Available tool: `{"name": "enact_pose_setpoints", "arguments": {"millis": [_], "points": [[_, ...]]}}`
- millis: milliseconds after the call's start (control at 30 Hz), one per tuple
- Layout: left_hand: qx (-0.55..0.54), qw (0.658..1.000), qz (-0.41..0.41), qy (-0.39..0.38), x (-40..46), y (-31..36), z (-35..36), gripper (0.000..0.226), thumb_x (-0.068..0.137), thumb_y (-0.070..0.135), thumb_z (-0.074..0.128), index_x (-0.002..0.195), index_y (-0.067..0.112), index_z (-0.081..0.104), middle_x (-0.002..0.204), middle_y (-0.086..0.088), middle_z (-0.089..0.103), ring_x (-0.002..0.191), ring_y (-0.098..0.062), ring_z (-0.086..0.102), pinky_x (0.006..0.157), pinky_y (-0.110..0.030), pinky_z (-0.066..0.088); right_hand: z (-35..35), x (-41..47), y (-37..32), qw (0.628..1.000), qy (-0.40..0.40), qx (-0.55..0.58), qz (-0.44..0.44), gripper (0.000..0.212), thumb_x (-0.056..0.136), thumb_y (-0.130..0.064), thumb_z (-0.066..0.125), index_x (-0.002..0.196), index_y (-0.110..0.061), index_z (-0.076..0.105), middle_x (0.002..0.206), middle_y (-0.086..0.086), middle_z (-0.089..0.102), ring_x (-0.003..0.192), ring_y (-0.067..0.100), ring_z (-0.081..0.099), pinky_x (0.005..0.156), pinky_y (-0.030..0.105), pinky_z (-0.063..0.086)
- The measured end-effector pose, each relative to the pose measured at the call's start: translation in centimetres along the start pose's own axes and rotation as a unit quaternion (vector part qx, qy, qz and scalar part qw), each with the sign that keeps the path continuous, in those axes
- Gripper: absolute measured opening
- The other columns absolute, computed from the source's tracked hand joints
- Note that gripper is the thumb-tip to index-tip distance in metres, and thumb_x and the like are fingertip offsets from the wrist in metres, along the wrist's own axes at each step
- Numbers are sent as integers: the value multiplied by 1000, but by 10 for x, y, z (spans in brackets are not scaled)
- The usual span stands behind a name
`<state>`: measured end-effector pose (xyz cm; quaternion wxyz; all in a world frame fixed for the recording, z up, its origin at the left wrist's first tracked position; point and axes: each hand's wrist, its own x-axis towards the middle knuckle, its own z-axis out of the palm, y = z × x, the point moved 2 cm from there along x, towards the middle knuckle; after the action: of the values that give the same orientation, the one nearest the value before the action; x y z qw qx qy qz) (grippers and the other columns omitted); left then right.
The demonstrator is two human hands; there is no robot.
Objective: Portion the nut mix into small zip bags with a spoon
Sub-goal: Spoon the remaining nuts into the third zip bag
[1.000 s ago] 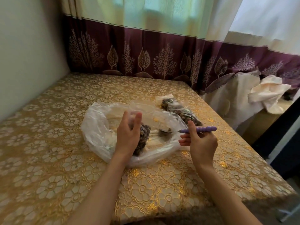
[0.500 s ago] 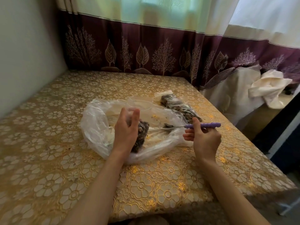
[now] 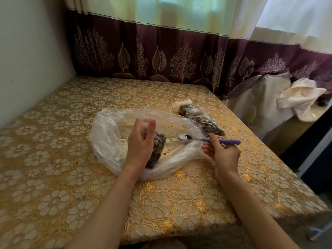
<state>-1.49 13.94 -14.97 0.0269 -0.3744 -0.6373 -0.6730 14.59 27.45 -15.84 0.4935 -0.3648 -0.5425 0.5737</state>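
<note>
Small zip bag [image 3: 156, 150] of nut mix gripped by left hand [image 3: 142, 142] inside big plastic bag [image 3: 106, 133], purple-handled spoon [image 3: 203, 138] pinched by right hand [image 3: 222, 153], two filled bags [image 3: 201, 119] laid beside.

left tabletop [image 3: 45, 141] bare; filled bags [image 3: 201, 117] (far right) obstruct.

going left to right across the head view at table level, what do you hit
large clear plastic bag → left hand → small zip bag of nut mix → spoon bowl → right hand → cream cloth

A home: patterned curtain [image 3: 161, 56] (floral tablecloth [image 3: 53, 123]).
</note>
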Motion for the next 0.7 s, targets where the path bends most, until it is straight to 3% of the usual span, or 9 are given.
{"name": "enact_pose_setpoints", "arguments": {"millis": [133,400,567,700], "points": [[3,1000,-5,3,0,-1,-1,19,84,53,39,86,35,46,75,-13,63,68,-19,58,62,-10,43,1,1,0,999,-6,19,31,18,90,-17,62,75,-8,67,64,7,70,53,11,67,51,19,55],[-1,1000,-3,0,0,0,0,18,85,51,39,86,34,46,74,-14,61,65,-18,56,61,-10,42,-6,-2,-3,999,0,-33,-28,24,90,-23,62,72,-9,70,59,4,70,53,15,67,51,19,54],[-8,1000,-11,-3,-1,-1,0,18,85,51,41,87,34,47,65,0,57,60,-6,54,60,-7,43,-3,-6,-6,998,-30,-22,-42,25,92,-19,59,72,-9,71,59,3,69,51,13,65,50,18,53],[-15,1000,-12,-8,-1,-1,0,19,84,53,42,87,35,49,68,-7,59,58,-7,53,59,-11,44,6,-9,-25,996,-50,22,-76,27,92,-21,58,72,-8,71,59,5,69,51,14,65,49,19,52]]}}
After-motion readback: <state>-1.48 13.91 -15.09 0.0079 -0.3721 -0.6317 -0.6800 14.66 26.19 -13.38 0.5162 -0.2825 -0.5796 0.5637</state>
